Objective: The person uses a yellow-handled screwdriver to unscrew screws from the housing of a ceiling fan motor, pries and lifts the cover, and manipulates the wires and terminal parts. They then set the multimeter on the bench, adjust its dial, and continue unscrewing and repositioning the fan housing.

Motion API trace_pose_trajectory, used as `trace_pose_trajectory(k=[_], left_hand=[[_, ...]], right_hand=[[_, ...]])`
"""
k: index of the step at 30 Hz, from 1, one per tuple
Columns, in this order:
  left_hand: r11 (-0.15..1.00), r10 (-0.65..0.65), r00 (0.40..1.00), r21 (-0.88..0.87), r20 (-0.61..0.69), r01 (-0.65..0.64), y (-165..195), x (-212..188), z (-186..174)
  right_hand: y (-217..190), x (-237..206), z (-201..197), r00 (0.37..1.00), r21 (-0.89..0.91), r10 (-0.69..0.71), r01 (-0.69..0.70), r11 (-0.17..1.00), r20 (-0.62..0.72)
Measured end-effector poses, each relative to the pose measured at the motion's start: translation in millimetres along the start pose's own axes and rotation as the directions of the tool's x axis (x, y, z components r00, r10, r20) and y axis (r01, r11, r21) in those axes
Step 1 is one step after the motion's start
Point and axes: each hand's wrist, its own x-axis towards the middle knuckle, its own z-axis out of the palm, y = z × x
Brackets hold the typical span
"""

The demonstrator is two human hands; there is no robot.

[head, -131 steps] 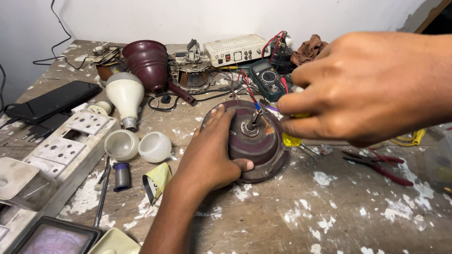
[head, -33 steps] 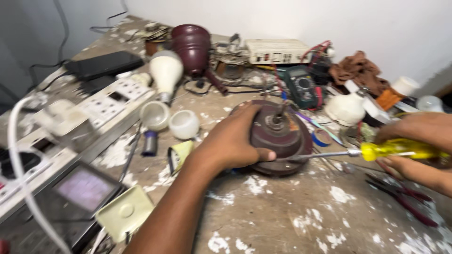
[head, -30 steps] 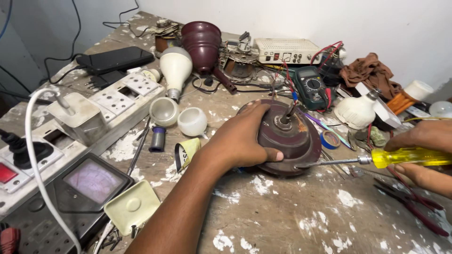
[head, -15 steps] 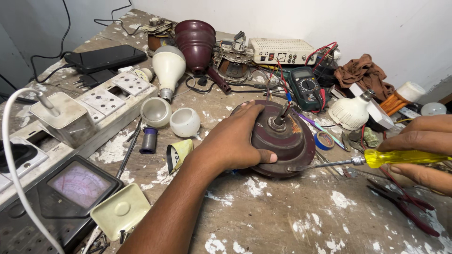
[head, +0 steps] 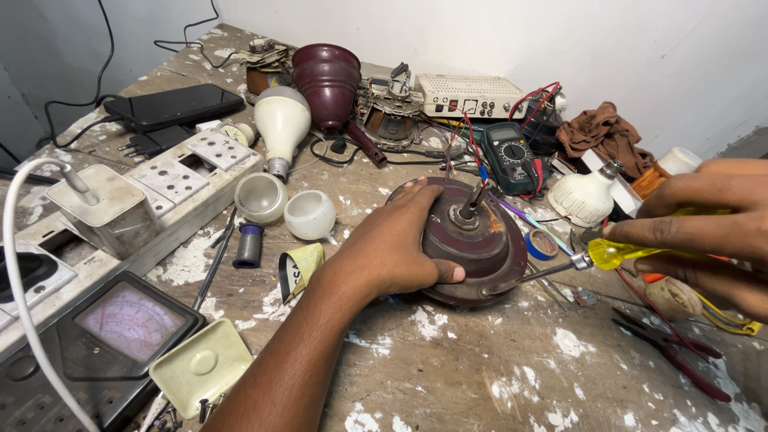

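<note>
Head view: left hand (head: 392, 248) lies palm-down, clasping the round maroon fan motor (head: 472, 240) at mid-bench (head: 480, 368). Right hand (head: 704, 228) is closed around a yellow-handled screwdriver (head: 596, 258), its tip at the motor's right edge. A multimeter (head: 512, 156) sits just behind.

The one camera sits on my head, looking down and forward over the desk (head: 480, 376) toward the white wall (head: 496, 40), close above my hands, with no second view.
</note>
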Motion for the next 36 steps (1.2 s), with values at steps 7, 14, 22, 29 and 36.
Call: trace_pose_trajectory(k=[7,14,22,29,36], left_hand=[[1.0,-0.003,1.0,0.017,0.005,0.003,2,-1,-1],[0.993,0.057,0.998,0.102,-0.039,-0.053,8,-4,2],[0.991,0.098,0.991,0.098,-0.087,-0.089,5,-5,6],[0.982,0.166,0.978,0.113,-0.125,-0.153,2,-7,9],[0.985,0.141,0.986,0.109,-0.092,-0.131,1,-5,8]], right_hand=[[-22,33,-30,0.957,-0.295,-0.289,0.281,0.913,0.018],[-53,28,-37,0.942,-0.337,-0.33,0.33,0.882,0.058],[-56,18,-32,0.937,-0.363,-0.297,0.346,0.865,0.185],[-71,43,-43,0.933,-0.348,-0.044,0.177,0.921,0.357],[-110,62,-74,0.684,-0.421,0.452,-0.227,0.878,0.573]])
